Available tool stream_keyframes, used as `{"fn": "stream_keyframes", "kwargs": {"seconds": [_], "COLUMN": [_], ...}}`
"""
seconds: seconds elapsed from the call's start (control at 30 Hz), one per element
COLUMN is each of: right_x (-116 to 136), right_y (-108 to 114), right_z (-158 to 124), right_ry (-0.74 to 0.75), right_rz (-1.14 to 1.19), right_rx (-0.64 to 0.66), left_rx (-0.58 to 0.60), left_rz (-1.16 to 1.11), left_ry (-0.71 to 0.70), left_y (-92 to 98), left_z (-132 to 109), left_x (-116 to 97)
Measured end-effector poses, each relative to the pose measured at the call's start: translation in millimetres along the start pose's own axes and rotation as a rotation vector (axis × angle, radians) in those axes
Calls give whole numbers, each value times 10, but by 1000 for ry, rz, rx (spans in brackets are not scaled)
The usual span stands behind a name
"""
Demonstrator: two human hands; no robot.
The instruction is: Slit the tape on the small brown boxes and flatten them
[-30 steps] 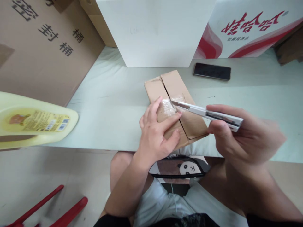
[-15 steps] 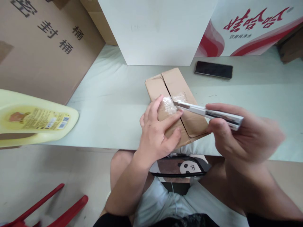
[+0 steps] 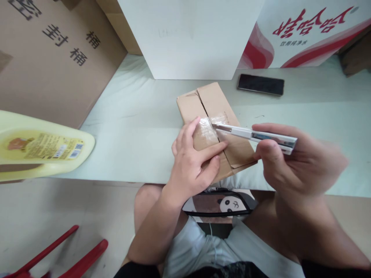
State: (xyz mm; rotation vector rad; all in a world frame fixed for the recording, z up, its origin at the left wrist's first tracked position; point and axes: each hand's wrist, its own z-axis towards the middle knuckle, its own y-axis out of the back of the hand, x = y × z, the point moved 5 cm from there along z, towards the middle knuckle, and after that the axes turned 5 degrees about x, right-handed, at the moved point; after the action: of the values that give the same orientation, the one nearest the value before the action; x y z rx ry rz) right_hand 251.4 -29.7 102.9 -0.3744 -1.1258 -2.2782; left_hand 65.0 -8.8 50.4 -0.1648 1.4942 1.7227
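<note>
A small brown cardboard box [image 3: 213,104] lies on the pale table [image 3: 139,131], its flaps held by clear tape [image 3: 207,129] across the middle seam. My left hand [image 3: 193,162] lies flat on the near left flap, fingers spread, pressing it down. My right hand [image 3: 295,162] is closed round a white utility knife [image 3: 256,135]. The knife points left, and its blade tip rests at the tape on the seam, close to my left fingertips.
A black phone [image 3: 260,84] lies behind the box. A white box [image 3: 191,38] and a red-and-white carton [image 3: 304,34] stand at the back, a large brown carton [image 3: 55,58] at left. A yellow jug [image 3: 40,150] overhangs the table's left end. A red chair frame [image 3: 58,255] shows below.
Almost nothing has moved. The knife blade has stayed at the tape on the seam and the handle has tilted slightly. My left hand has kept pressing on the box.
</note>
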Motion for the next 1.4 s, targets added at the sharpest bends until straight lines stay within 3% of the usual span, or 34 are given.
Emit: {"fn": "stream_keyframes", "kwargs": {"seconds": [1.4], "right_x": [159], "right_y": [67], "right_z": [47], "right_ry": [72], "right_rz": [-34], "right_rx": [8], "left_rx": [-13], "left_rz": [37], "left_ry": [-8], "left_y": [13], "left_z": [13], "left_x": [6]}}
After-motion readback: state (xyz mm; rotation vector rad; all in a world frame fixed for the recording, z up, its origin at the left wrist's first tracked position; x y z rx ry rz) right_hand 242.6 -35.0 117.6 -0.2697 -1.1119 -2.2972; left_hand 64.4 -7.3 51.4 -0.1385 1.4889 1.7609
